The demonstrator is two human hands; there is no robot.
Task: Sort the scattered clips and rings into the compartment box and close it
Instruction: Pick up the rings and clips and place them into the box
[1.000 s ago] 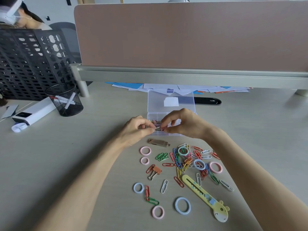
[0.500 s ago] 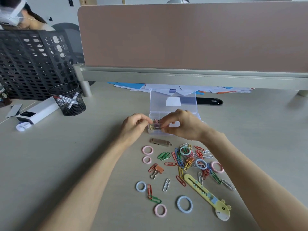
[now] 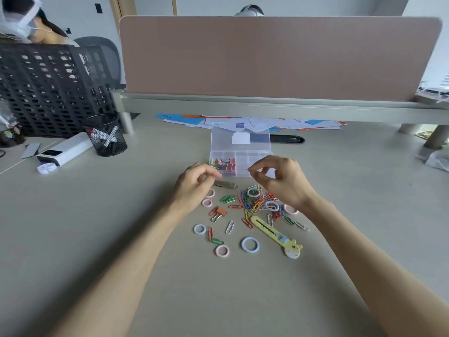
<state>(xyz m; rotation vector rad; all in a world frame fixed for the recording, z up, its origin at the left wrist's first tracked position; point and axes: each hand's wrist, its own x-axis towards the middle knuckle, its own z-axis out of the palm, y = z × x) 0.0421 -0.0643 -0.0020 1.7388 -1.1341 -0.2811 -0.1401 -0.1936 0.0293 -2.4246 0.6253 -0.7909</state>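
Note:
The clear compartment box [image 3: 252, 164] lies with its lid [image 3: 240, 132] folded back. Its left compartment holds several pink and yellow binder clips [image 3: 224, 164]. My left hand [image 3: 194, 184] hovers at the box's near-left corner, fingers loosely curled and empty. My right hand [image 3: 281, 181] hovers at the near-right corner, thumb and forefinger slightly apart, with nothing in them. Below the hands lies a heap of coloured paper clips [image 3: 254, 203]. An orange binder clip [image 3: 220, 212] and pastel rings, such as a blue ring [image 3: 250, 244] and a pink ring [image 3: 222, 251], lie around it.
A yellow giraffe-shaped cutter [image 3: 277, 235] lies right of the clips, and a small metal stick [image 3: 227, 184] sits by my left hand. A black mesh cup [image 3: 105, 135] and a white device [image 3: 64, 152] stand at the left. Papers [image 3: 255, 122] lie under the pink divider; another person sits far left.
Both hands were pinched together on a binder clip over the box's left compartment. They have let go and drawn apart, and the right hand has shifted rightward.

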